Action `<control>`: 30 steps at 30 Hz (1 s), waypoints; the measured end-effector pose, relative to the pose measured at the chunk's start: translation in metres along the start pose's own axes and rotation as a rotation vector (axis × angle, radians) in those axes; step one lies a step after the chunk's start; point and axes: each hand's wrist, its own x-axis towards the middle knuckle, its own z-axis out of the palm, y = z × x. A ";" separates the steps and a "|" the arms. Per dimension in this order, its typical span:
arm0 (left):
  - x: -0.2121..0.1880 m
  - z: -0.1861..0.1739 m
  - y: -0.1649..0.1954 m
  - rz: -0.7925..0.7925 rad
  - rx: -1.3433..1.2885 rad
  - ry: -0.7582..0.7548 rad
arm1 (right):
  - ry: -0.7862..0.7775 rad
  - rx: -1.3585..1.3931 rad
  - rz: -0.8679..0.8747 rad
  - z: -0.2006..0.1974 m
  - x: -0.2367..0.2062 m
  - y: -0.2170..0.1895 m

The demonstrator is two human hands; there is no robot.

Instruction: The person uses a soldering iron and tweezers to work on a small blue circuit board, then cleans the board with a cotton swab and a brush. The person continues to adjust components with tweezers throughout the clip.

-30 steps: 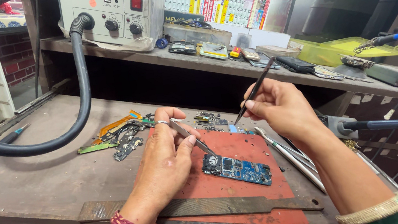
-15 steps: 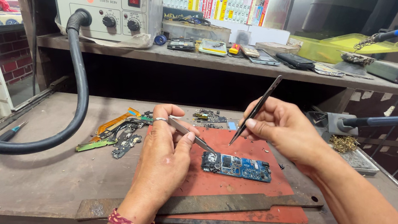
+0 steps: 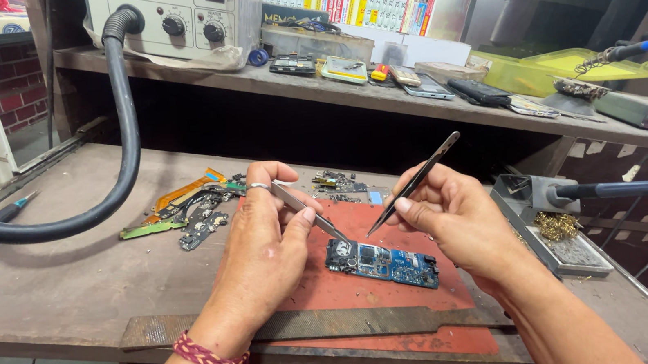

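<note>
left hand [image 3: 262,251] pinching steel tweezers [image 3: 311,212] | right hand [image 3: 452,220] gripping dark tweezers [image 3: 415,181] | tips over blue circuit board [image 3: 383,262] | red mat [image 3: 371,300], black hose [image 3: 107,192] left

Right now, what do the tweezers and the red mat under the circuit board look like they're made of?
Tweezers and: likely metal, thin with a dull grey sheen. Red mat: probably rubber or silicone, matte, scuffed and stained. Circuit board: blue laminate with small metallic parts.

Shiny metal tweezers [image 3: 414,181], matt red mat [image 3: 369,283]
</note>
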 end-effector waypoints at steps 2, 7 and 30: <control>-0.001 0.002 -0.002 0.032 0.043 0.016 | 0.034 -0.018 0.007 -0.001 -0.001 0.001; -0.003 0.007 -0.007 0.030 0.021 0.014 | 0.062 -0.040 -0.003 0.000 -0.003 0.003; -0.002 0.000 -0.005 -0.013 -0.003 0.003 | 0.133 -0.122 -0.062 0.020 -0.010 0.006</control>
